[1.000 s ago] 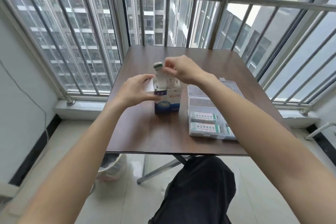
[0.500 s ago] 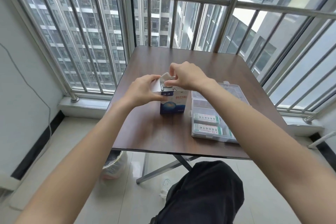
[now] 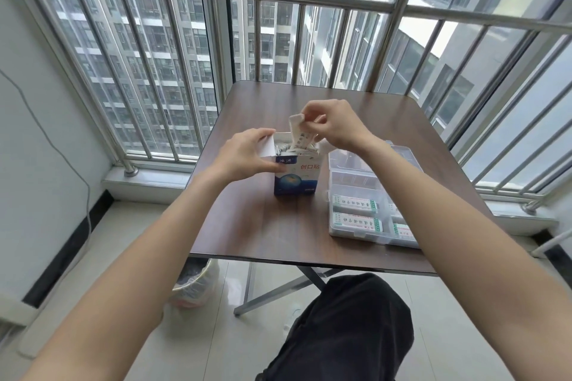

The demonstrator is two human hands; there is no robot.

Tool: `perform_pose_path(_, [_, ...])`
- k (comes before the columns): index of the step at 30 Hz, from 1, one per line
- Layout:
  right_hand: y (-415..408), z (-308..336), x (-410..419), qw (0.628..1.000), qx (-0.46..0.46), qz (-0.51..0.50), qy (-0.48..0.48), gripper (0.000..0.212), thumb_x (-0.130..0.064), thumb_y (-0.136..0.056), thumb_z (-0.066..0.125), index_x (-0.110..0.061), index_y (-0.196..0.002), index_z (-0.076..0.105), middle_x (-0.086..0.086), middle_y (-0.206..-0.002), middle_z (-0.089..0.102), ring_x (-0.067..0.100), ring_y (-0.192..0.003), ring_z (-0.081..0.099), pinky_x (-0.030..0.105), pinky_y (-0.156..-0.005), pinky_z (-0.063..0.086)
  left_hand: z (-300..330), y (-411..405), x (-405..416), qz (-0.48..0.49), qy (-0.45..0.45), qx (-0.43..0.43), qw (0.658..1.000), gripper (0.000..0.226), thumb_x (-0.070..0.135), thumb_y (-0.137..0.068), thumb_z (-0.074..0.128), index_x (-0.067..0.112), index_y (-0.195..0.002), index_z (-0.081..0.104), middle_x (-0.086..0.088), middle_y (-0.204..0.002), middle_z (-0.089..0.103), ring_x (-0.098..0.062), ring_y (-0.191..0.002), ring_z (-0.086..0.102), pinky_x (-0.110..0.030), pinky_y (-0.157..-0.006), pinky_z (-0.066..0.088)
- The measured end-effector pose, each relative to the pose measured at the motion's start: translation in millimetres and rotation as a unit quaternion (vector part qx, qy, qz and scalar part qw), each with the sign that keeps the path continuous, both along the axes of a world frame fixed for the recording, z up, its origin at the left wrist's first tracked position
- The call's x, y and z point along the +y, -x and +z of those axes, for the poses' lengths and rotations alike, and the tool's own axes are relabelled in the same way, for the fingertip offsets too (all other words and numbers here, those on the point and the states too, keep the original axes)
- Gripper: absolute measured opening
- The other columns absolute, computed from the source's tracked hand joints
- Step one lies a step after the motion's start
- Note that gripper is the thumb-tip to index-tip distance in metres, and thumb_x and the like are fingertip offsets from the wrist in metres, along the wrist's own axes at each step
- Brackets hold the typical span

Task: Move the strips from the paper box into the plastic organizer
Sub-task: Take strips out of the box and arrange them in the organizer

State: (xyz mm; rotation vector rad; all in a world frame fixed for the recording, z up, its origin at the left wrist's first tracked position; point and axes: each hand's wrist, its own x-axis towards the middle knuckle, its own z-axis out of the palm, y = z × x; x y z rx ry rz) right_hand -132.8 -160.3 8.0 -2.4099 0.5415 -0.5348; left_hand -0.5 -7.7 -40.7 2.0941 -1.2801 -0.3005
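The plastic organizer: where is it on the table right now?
In the head view, the plastic organizer sits on the table's right half, just right of the paper box, partly under the right forearm.

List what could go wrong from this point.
1. The right hand pinches a strip only near its top, so it could slip, or drag neighbouring strips out.
2. The paper box stands upright, steadied only by the left hand; a hard pull might tip it.
3. The plastic organizer already holds labelled packs, so free compartments may be few.

Bare forearms, no sleeves; no rings or watch visible; black trousers [image 3: 349,328].
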Motion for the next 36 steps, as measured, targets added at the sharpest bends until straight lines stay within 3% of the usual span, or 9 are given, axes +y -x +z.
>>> perform_pose_path(6, [8.5, 7.1, -5.1, 0.969, -0.197, -0.06, -0.135, 0.005, -0.008, -0.09, 0.062, -0.011, -0.086, 0.06, 0.005, -0.089, 0.065, 0.026, -0.087, 0.067, 0.028, -0.061, 0.06, 6.0, -0.7, 2.0, -0.018, -0.019, -0.032, 0.999, 0.094, 0.048, -0.067, 0.079, 0.021, -0.144, 0.034, -0.001, -0.146, 0.037, -0.018, -0.137, 0.027, -0.036, -0.113, 0.024])
perform_pose_path(8, [15.5, 14.9, -4.4, 0.955, -0.232, -0.053, -0.179, 0.01, -0.008, -0.09, 0.061, -0.014, -0.083, 0.058, 0.004, -0.088, 0.065, 0.025, -0.089, 0.067, 0.026, -0.063, 0.059, 20.5, 5.1, 2.0, -0.027, 0.038, -0.024, 0.999, 0.089, 0.052, -0.073, 0.07, 0.02, -0.146, 0.03, 0.001, -0.151, 0.03, -0.016, -0.142, 0.017, -0.038, -0.116, 0.016])
perform_pose_path(11, [31.1, 25.6, 0.7, 0.949, -0.217, -0.002, -0.228, 0.009, -0.009, -0.089, 0.061, -0.013, -0.081, 0.058, 0.005, -0.086, 0.066, 0.02, -0.084, 0.068, 0.028, -0.067, 0.059, 51.0, 20.7, -6.0, -0.069, 0.115, 0.026, 0.991, 0.063, 0.047, -0.089, 0.05, 0.018, -0.143, 0.036, 0.002, -0.146, 0.041, -0.011, -0.134, 0.036, -0.036, -0.111, 0.03])
perform_pose_path(14, [50.2, 27.4, 5.0, 0.948, -0.205, 0.013, -0.242, 0.005, -0.009, -0.086, 0.064, -0.011, -0.083, 0.06, 0.006, -0.085, 0.068, 0.019, -0.08, 0.069, 0.033, -0.071, 0.06, 69.8, 41.4, -18.9, -0.13, 0.101, 0.105, 0.981, 0.034, 0.024, -0.097, 0.047, 0.017, -0.13, 0.053, 0.002, -0.119, 0.063, -0.003, -0.101, 0.06, -0.018, -0.085, 0.049])
perform_pose_path(16, [64.4, 24.1, 5.6, 0.944, -0.215, -0.008, -0.25, 0.007, -0.005, -0.084, 0.066, -0.009, -0.087, 0.061, 0.009, -0.086, 0.068, 0.018, -0.078, 0.069, 0.031, -0.07, 0.06, 69.8, 53.6, -27.5, -0.152, 0.097, 0.18, 0.967, 0.024, 0.014, -0.096, 0.05, 0.015, -0.117, 0.062, 0.003, -0.1, 0.069, -0.005, -0.084, 0.068, -0.018, -0.076, 0.054])
perform_pose_path(21, [118.1, 1.9, -8.3, 0.95, -0.173, -0.07, -0.252, 0.031, 0.002, -0.077, 0.073, -0.006, -0.105, 0.063, 0.024, -0.09, 0.067, 0.021, -0.077, 0.067, 0.027, -0.072, 0.058, 46.0, 85.4, -54.1, -0.146, 0.085, 0.261, 0.951, 0.017, 0.011, -0.087, 0.063, 0.005, -0.103, 0.067, 0.0, -0.084, 0.07, -0.004, -0.068, 0.067, -0.017, -0.06, 0.054])
perform_pose_path(27, [182.1, -24.7, -27.8, 0.941, -0.147, -0.145, -0.269, 0.014, 0.003, -0.083, 0.066, -0.001, -0.096, 0.065, 0.018, -0.084, 0.068, 0.018, -0.069, 0.067, 0.022, -0.065, 0.057, 13.8, 118.7, -87.0, -0.147, 0.082, 0.317, 0.933, 0.004, 0.008, -0.088, 0.063, 0.009, -0.091, 0.065, 0.003, -0.073, 0.072, -0.008, -0.065, 0.069, -0.019, -0.061, 0.056])
perform_pose_path(30, [210.1, -34.1, -39.4, 0.926, -0.133, -0.197, -0.295, 0.012, 0.001, -0.085, 0.064, -0.002, -0.097, 0.064, 0.012, -0.08, 0.068, 0.01, -0.06, 0.066, 0.019, -0.061, 0.056, 6.7, 132.5, -99.0, -0.149, 0.09, 0.276, 0.945, 0.005, 0.01, -0.088, 0.063, 0.011, -0.093, 0.061, 0.002, -0.075, 0.072, -0.01, -0.064, 0.07, -0.02, -0.06, 0.055])
perform_pose_path(36, [224.3, -59.5, -55.3, 0.919, -0.084, -0.273, -0.271, 0.008, -0.005, -0.085, 0.067, -0.009, -0.091, 0.065, 0.011, -0.081, 0.068, 0.012, -0.063, 0.064, 0.019, -0.057, 0.054, -4.1, 150.0, -115.8, -0.162, 0.077, 0.042, 0.983, 0.008, 0.017, -0.088, 0.063, 0.016, -0.091, 0.056, 0.002, -0.081, 0.072, -0.009, -0.068, 0.069, -0.031, -0.069, 0.055])
